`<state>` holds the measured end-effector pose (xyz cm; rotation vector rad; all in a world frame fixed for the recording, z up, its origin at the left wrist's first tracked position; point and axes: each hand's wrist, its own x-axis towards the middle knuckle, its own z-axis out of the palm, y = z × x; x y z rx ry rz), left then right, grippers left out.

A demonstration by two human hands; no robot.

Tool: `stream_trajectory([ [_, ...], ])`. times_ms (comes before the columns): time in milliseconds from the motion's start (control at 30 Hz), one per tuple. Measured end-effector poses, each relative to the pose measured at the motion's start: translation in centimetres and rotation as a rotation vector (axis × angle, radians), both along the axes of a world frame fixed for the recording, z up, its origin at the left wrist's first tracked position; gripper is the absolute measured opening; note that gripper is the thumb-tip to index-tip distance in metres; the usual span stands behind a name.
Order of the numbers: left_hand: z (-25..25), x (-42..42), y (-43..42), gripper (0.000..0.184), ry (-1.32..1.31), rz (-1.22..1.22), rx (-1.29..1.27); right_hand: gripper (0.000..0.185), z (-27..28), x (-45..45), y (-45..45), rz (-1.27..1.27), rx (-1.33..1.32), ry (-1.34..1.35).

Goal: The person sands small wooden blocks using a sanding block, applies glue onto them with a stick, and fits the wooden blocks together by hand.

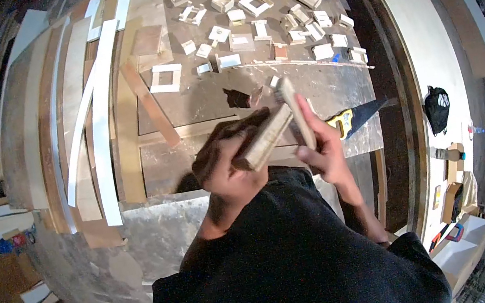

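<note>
The person's two hands were raised in front of a dark top [292, 258], near each other but separate, each occupied. The left hand [233, 164] was clamped around a wooden block [271, 136], which sloped upward from that palm towards the right hand [327, 149]. The right hand gripped, between thumb and fingers, a pale, narrow wooden-handled tool [298, 115]; it resembled a brush, with what appeared to be bristles near its upper end. The tool stood across the far end of the block; whether the two touched could not be determined from where I stood. Both items were held above the near part of the worktable [203, 110].

Just beyond the right hand lay a handsaw [345, 121] with a yellow and black handle, its dark blade pointing right. Small wooden assemblies [260, 28] were scattered over the far part of the table, and a square wooden frame [166, 78] lay left of them. A reddish-brown board [149, 103] rested at a slant near the frame. On the left were long boards laid side by side, with white strips [102, 123] crossing over them. To the right, a black bundle [438, 109] lay on a long pale panel [417, 26].
</note>
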<state>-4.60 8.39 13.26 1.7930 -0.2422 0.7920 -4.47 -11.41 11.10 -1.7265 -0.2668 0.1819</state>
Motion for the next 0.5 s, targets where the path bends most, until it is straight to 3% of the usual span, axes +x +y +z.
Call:
stream_trajectory([
  [133, -0.3, 0.1, 0.0, 0.031, -0.142, -0.034, 0.020, 0.092, 0.7, -1.5, -0.1, -0.101, 0.298, 0.164],
  [200, 0.5, 0.1, -0.2, 0.029, -0.153, 0.008, 0.145, 0.090, 1.1, -1.3, 0.0, -0.025, 0.220, 0.133],
  [333, -0.1, 0.3, -0.1, 0.028, -0.113, -0.050, 0.068, 0.082, 0.7, 0.4, -0.4, -0.063, 0.009, 0.033],
  [500, 0.0, 0.1, -0.3, 0.030, -0.109, -0.039, 0.088, 0.088, 0.0, -0.9, -1.0, -0.070, 0.293, 0.049],
])
